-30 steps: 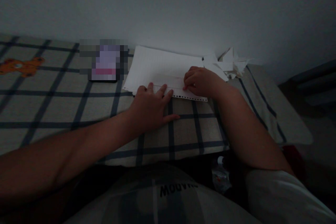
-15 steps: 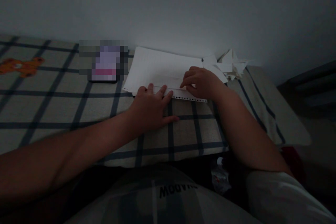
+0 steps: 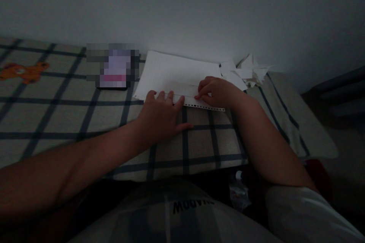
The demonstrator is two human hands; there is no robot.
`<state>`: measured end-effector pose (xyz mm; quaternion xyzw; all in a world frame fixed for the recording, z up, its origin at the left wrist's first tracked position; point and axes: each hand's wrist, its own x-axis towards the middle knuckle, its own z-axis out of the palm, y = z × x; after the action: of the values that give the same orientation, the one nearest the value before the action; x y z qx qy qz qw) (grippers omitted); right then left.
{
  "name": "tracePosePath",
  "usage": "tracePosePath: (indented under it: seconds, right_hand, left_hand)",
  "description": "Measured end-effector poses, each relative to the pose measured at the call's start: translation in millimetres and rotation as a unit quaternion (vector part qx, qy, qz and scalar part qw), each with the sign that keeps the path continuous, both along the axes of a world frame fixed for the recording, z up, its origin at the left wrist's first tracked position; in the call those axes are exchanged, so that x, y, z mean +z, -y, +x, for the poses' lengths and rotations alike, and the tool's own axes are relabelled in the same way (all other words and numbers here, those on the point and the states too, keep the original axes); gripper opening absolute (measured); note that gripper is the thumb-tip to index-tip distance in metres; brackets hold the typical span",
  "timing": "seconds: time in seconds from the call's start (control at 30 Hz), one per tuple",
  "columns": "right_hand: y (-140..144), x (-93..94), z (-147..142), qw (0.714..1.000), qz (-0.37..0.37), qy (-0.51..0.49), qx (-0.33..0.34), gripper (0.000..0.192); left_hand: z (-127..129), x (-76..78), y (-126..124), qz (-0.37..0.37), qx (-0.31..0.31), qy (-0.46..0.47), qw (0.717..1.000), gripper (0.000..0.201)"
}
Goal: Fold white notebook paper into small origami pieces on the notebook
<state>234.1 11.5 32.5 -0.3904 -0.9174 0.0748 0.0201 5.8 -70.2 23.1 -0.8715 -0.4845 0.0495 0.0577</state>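
Hands on lined paper [image 3: 176, 74], which lies on checked cloth [image 3: 85, 117] by the wall. Left hand [image 3: 162, 115]: flat, fingers spread, tips pressing its near edge. Right hand [image 3: 218, 91]: curled, fingertips pinching a folded strip [image 3: 182, 88].

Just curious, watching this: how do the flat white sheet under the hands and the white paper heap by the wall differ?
The sheet lies flat and whole, with a punched-hole strip along its near edge; the heap is crumpled scraps sticking up at angles. The sheet is larger than the heap. The left hand and right hand press on the sheet; nothing touches the heap. Both are white paper on the checked cloth.
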Motion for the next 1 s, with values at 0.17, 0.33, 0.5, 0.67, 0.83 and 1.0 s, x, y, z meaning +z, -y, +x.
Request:
tracePosePath:
  seconds: [0.17, 0.33, 0.5, 0.67, 0.83, 1.0]
  right_hand:
    - [0.0, 0.5, 0.0, 1.0, -0.007, -0.005, -0.003, 0.027]
    - [-0.5, 0.8, -0.6, 1.0, -0.012, -0.003, -0.01, 0.026]
    - [-2.1, -1.4, -0.2, 1.0, -0.011, -0.004, -0.005, 0.026]
    - [-1.6, -1.1, -1.1, 1.0, -0.01, -0.007, -0.003, 0.025]
    - [-0.7, 0.6, -2.0, 1.0, -0.016, -0.008, -0.001, 0.026]
    - [-0.4, 1.8, -1.9, 1.0, -0.007, -0.006, 0.012, 0.028]
  left_hand:
    - [-0.1, 2.6, 0.0, 0.017, 0.022, -0.021, 0.999, 0.093]
    - [-0.5, 2.6, 0.4, 0.044, 0.037, -0.024, 0.998, 0.087]
    - [-0.9, 0.4, 4.6, 0.055, 0.053, -0.011, 0.997, 0.087]
    - [-1.2, -3.0, 17.1, 0.085, 0.027, 0.012, 0.996, 0.077]
    - [-2.1, -12.1, 12.6, 0.111, -0.091, 0.052, 0.988, 0.069]
    - [-6.0, -19.4, -7.4, 0.088, -0.112, 0.079, 0.987, 0.07]
